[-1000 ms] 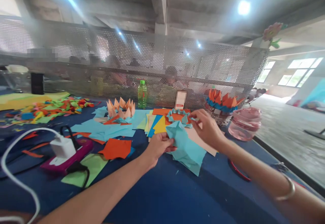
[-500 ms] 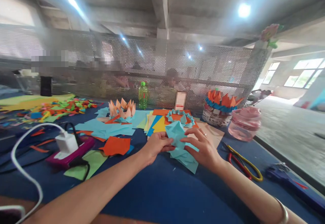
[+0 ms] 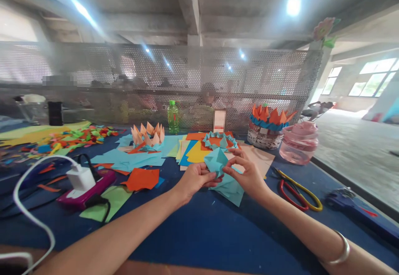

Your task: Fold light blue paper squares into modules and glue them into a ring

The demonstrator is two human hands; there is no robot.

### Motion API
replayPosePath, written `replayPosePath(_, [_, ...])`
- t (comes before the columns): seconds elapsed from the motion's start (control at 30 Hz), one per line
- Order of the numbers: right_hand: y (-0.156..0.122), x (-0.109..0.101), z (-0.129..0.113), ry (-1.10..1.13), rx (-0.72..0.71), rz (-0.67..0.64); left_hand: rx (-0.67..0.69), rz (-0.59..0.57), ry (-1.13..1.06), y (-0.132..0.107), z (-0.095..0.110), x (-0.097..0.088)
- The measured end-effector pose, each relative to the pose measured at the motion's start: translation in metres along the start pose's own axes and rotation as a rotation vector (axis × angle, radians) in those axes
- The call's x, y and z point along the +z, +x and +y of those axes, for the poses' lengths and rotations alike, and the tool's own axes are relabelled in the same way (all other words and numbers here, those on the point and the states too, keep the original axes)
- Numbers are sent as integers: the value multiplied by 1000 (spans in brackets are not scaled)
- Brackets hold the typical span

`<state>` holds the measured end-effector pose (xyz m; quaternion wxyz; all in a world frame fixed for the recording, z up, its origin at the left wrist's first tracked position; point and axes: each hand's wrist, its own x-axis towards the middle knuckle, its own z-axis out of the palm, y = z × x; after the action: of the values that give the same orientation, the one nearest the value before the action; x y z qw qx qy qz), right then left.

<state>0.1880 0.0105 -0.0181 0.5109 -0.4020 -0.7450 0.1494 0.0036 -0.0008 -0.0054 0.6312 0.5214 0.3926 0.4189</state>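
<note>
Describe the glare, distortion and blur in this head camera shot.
Head view: the ceiling lamp flares into hazy streaks; head view: wide-angle distortion bows the perforated metal screen; head view: the left hand, right hand and folded blue paper show little blur.

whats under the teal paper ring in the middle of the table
The teal folded paper ring sits on an orange paper sheet, which shows through its centre, above a stack of coloured paper sheets. Whatever lies directly beneath the ring's folds is covered and cannot be seen.
</note>
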Motion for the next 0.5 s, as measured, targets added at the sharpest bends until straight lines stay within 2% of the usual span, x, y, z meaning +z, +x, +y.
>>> replayPosePath(0.1, [-1, 5, 2, 163, 89, -67, 6, -24, -9, -1, -1, 1])
replayPosePath(0.3, [-5, 11, -2, 337, 254, -99, 7, -40, -23, -2, -4, 3])
replayPosePath(0.5, [-8, 13, -5, 429, 309, -128, 3, -29, -26, -4, -2, 5])
